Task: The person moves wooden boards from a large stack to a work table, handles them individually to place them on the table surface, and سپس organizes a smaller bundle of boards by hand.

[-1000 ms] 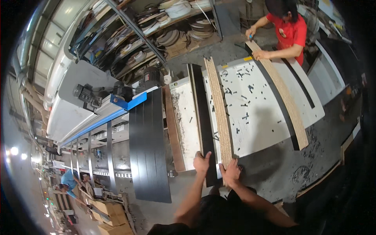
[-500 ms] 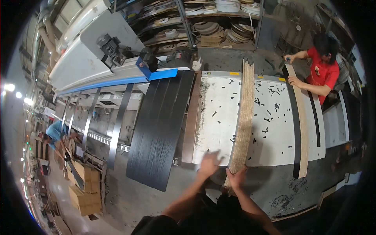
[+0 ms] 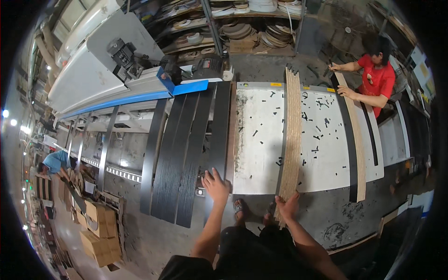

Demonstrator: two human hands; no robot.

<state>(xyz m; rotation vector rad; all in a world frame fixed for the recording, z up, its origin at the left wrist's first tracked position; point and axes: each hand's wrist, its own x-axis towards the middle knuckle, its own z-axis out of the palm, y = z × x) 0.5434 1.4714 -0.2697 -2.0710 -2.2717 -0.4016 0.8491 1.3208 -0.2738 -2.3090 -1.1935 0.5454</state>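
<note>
Lying across the bench (image 3: pixel 261 158), the strip bundle (image 3: pixel 293 126), not yet separated, is gripped by the right hand (image 3: pixel 288 205); the left hand (image 3: pixel 215 188) is spread wide over a dark strip (image 3: pixel 219 126), other dark strips (image 3: pixel 193 163) being already laid alongside.

Streaky tan with fine lengthwise lines covers the long, stacked, wood-like strips (image 3: pixel 292 135). The white rectangular bench (image 3: pixel 254 179), flecked with small black scraps (image 3: pixel 255 133), has yellow rectangular labels (image 3: pixel 276 84) along its grey far edge. Past its left edge, long, flat, black slats (image 3: pixel 189 179) show faint streaks.
</note>
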